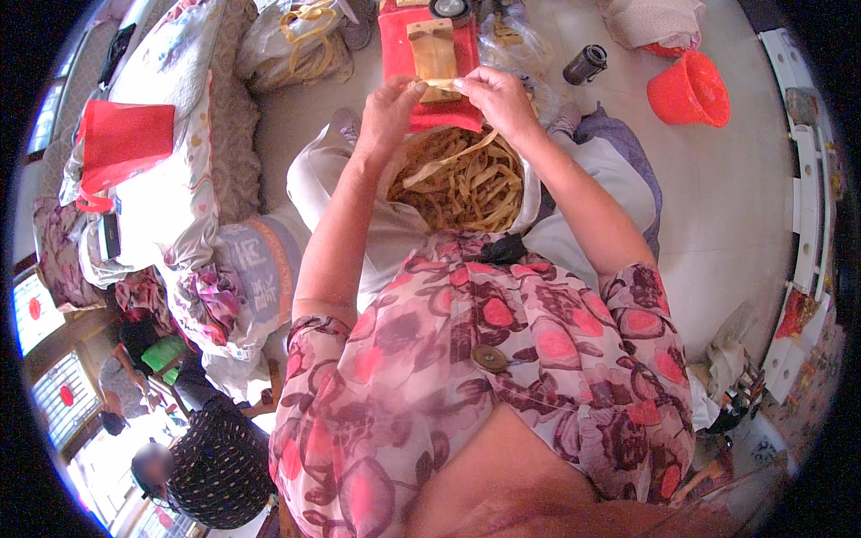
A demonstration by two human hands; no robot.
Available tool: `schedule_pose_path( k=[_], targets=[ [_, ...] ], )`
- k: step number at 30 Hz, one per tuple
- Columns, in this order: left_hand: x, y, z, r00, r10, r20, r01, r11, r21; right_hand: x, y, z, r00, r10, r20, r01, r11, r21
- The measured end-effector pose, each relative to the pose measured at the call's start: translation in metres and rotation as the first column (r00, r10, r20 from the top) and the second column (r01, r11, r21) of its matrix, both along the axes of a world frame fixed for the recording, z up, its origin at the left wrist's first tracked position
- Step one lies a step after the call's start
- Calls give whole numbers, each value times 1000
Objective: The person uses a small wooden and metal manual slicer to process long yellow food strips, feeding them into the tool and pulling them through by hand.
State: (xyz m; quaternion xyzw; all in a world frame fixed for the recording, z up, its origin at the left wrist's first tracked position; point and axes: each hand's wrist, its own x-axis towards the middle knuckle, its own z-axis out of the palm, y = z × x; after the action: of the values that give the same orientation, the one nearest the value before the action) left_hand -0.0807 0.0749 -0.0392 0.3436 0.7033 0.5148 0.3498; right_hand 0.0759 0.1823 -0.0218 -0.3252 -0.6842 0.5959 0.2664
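Observation:
A flat strip of pale plant fibre (pixel 441 84) is stretched between my two hands. My left hand (pixel 390 111) pinches one end between thumb and fingers, and my right hand (pixel 499 101) pinches the other. Right under the strip stands a shaped wooden block (pixel 434 50), on a bench draped with red cloth (pixel 397 57). From below my right hand a length of similar strip (pixel 464 158) slopes down into a white bag (pixel 531 202) between my knees. Inside the bag lies a heap of loose tan strips (pixel 477 188).
A round black-rimmed object (pixel 451 8) sits at the bench's far end. Stuffed plastic bags (pixel 292 50) flank it. To the right are a dark cylindrical flask (pixel 585 64) and a red bucket (pixel 686 91). Another person (pixel 215 464) sits at lower left, by a covered bed (pixel 161 74).

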Motion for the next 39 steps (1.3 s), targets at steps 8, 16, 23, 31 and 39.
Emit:
schedule_pose_path(
  k=[8, 16, 23, 31, 39],
  targets=[
    [-5, 23, 18, 985, -12, -170, -12, 990, -139, -24, 19, -8, 991, -98, -95, 107, 990, 92],
    [10, 0, 21, 716, -109, -690, -49, 977, -205, -3, 13, -29, 951, -135, 279, 53, 958, 282],
    [45, -43, -13, 755, -171, 633, 218, 976, 4, 4, -49, 26, 996, 58, -73, -9, 840, 542],
    [59, -36, 1, 366, -54, 929, -174, 977, 125, 12, -76, 20, 963, 218, -159, -150, 923, 355],
    [59, -49, 19, 884, -158, 440, 281, 932, -230, 7, -60, 17, 992, 91, -87, -50, 920, 389]
  ],
)
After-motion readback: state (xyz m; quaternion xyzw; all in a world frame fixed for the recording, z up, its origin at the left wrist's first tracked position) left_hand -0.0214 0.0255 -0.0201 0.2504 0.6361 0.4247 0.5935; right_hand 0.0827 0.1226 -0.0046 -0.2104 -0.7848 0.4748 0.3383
